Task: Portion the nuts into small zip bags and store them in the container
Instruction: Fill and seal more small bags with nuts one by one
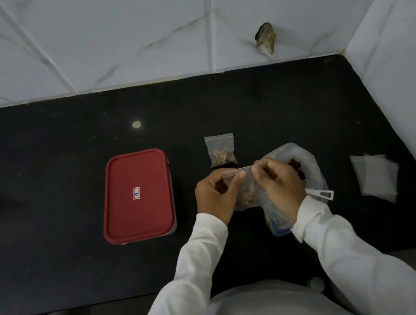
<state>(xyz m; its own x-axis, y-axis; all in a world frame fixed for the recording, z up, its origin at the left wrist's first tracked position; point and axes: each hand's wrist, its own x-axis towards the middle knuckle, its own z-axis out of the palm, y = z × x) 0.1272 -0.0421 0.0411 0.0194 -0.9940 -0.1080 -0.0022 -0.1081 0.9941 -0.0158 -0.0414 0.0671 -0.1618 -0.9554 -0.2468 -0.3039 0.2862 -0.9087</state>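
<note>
Wall tiles (123,33), white with grey veins, fill the top of the frame and run down the right edge. Below them a black bench (54,267) spans the middle of the frame.

Left of centre on the bench lies the container (140,219), a rectangular box with its red lid closed and a small sticker (136,193) in the middle of the lid.

Right of centre a large clear bag (305,162) stands slumped with its mouth open, dark nuts showing inside. A white clip (322,195) lies against its lower right side. Further right, well apart from the hands, a loose pile of empty bags (376,177) lies flat.

Both arms come up from the bottom of the frame in white sleeves (200,264). At the centre the left hand (215,197) and the right hand (280,186) hold a small bag (248,194) between them, in front of the large bag's left side. Each hand pinches the zip strip along the small bag's top edge between thumb and fingertips, left hand at the left end, right hand at the right end. The small bag hangs down between the two palms with pale nuts (247,197) gathered in its lower half.

Just above the hands, apart from them, a filled bag (221,151) lies flat on the bench with its nuts in the bottom half.
</note>
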